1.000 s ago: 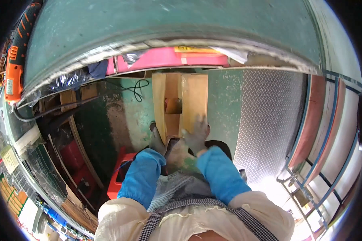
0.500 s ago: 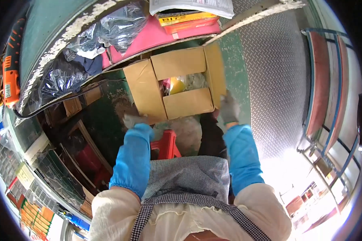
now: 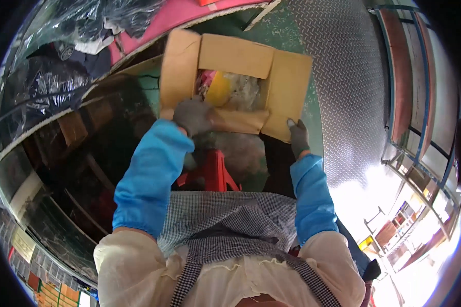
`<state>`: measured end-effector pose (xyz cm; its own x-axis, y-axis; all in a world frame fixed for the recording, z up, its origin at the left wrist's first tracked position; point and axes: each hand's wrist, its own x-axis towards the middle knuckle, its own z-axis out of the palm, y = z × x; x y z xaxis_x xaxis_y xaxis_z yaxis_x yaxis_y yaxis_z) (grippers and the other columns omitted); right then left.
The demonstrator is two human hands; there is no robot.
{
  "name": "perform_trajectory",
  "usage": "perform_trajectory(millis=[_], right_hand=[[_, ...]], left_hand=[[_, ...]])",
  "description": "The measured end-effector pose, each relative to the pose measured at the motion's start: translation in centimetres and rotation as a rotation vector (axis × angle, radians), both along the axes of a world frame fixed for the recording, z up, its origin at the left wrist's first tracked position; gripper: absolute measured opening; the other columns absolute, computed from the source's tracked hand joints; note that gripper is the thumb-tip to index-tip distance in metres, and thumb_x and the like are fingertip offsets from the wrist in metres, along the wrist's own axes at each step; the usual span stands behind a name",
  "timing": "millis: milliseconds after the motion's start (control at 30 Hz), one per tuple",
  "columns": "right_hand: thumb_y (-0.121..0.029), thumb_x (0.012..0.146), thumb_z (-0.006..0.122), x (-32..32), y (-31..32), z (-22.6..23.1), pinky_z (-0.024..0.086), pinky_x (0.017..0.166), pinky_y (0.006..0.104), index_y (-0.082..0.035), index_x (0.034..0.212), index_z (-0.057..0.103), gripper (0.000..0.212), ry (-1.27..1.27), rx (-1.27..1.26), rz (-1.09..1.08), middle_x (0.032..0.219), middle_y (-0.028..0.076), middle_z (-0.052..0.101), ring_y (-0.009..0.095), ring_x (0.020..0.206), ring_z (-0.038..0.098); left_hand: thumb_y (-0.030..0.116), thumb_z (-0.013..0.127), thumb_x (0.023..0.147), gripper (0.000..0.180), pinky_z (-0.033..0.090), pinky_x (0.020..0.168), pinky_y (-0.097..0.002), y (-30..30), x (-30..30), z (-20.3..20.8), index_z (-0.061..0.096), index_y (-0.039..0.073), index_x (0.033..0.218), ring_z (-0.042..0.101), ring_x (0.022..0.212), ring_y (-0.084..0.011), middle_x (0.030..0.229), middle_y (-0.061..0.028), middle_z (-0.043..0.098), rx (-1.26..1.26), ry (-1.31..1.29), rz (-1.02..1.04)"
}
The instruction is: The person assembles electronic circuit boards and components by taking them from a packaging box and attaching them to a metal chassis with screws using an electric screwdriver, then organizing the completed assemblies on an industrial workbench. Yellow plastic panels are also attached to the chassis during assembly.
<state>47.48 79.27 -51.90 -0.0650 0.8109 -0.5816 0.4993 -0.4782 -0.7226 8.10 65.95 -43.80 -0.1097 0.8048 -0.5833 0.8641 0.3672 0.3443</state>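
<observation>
In front of me on the floor stands a cardboard box point(image 3: 235, 55) with its flaps spread. Inside lie a yellow piece point(image 3: 218, 91), something pink point(image 3: 207, 79) and crumpled clear plastic point(image 3: 243, 93). My left hand point(image 3: 193, 115), in a grey glove and slightly blurred, is closed at the left end of the near flap point(image 3: 243, 121); its fingertips are partly hidden. At the right flap's near corner, my gloved right hand point(image 3: 298, 137) grips the cardboard, thumb on top and fingers out of sight beneath. Blue sleeve covers are on both forearms.
A red stool point(image 3: 216, 171) is between me and the box. To the left runs a shelf with pink material point(image 3: 182, 13) and dark plastic bags point(image 3: 51, 87). Patterned metal plate point(image 3: 343, 92) covers the floor at right, beside a blue-framed rack point(image 3: 394, 77).
The box has shifted and turned slightly, appearing larger. My left hand has moved up onto the near flap, which now tilts; my right hand has come to the right flap's corner.
</observation>
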Motion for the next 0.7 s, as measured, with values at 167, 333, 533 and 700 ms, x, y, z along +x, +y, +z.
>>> perform_trajectory(millis=[167,333,533,700], right_hand=[[-0.017,0.085,0.070,-4.6,-4.1,2.6,0.045,0.104,0.0442,-0.011,0.135,0.056,0.052,-1.057,0.741,0.553,0.144,0.013,0.053,0.034,0.127,0.054],[-0.025,0.084,0.069,-11.3,-3.1,1.6,0.046,0.100,0.0516,-0.009,0.144,0.047,0.065,-0.767,0.652,1.123,0.142,0.020,0.047,0.043,0.129,0.047],[-0.038,0.084,0.073,-19.1,-1.5,1.5,0.046,0.101,0.0478,-0.007,0.141,0.046,0.070,-0.646,-0.066,1.088,0.146,0.022,0.044,0.040,0.131,0.047],[-0.023,0.083,0.076,-15.2,-8.8,-13.0,0.054,0.087,0.0432,0.000,0.133,0.051,0.060,-0.815,0.480,0.380,0.120,0.018,0.067,0.031,0.107,0.067]], left_hand=[[0.042,0.075,0.082,0.043,0.052,0.089,-0.0513,-8.6,4.6,-0.2,0.070,0.012,0.113,0.067,0.107,-0.0342,0.114,-0.0132,0.070,-0.293,-0.157,-0.229],[0.047,0.076,0.084,0.050,0.055,0.087,-0.0483,-10.0,9.6,-8.9,0.067,0.012,0.117,0.066,0.102,-0.0381,0.111,-0.0153,0.069,-0.028,-0.088,0.466],[0.073,0.052,0.090,0.083,0.059,0.078,-0.0426,-7.2,7.0,-6.8,0.064,-0.005,0.114,0.070,0.083,-0.0334,0.091,-0.0174,0.071,0.105,-0.809,1.542],[0.093,0.028,0.083,0.119,0.055,0.087,-0.0415,-3.2,1.2,-5.9,0.050,-0.012,0.134,0.064,0.091,-0.0349,0.108,-0.0258,0.067,-0.341,-1.162,1.605]])
